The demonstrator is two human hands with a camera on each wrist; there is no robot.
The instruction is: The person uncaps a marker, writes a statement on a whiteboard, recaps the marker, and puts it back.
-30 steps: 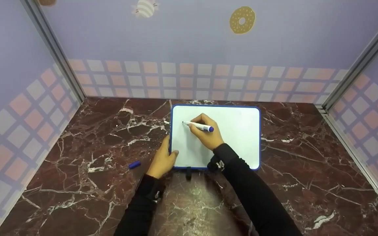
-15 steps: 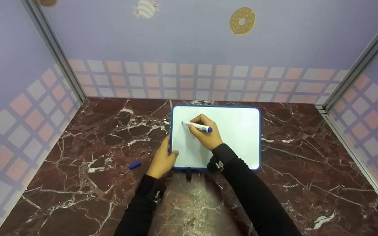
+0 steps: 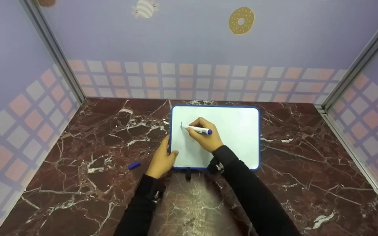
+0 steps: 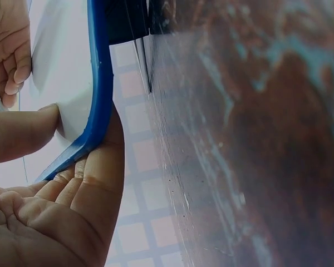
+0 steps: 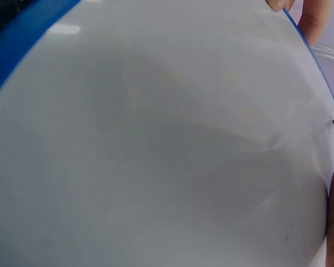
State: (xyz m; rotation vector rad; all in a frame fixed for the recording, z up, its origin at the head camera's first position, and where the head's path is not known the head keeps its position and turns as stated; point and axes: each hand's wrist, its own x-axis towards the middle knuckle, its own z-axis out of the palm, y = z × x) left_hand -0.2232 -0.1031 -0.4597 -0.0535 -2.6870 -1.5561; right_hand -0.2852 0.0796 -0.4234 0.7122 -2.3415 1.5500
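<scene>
A small whiteboard (image 3: pixel 238 137) with a blue frame stands tilted back on the marbled table. My left hand (image 3: pixel 162 160) grips its left edge, thumb over the white face and fingers behind, as the left wrist view shows at the blue frame (image 4: pixel 102 72). In my right hand (image 3: pixel 208 136) is a white marker (image 3: pixel 199 129) with a blue end, pinched like a pen. The marker's tip is at the upper left of the board, by a short dark vertical stroke (image 3: pixel 181 124). In the right wrist view the board's face (image 5: pixel 156 139) fills most of the picture.
A blue marker cap (image 3: pixel 134 165) lies on the marbled table (image 3: pixel 87 196) left of my left hand. A black foot (image 3: pixel 188 173) juts from the board's lower edge. Behind stands a purple wall (image 3: pixel 189 42) with a checked band; side walls rise left and right.
My right hand has moved the marker slightly down and left; a short dark stroke now shows above its tip. The left hand keeps its grip on the board's edge.
</scene>
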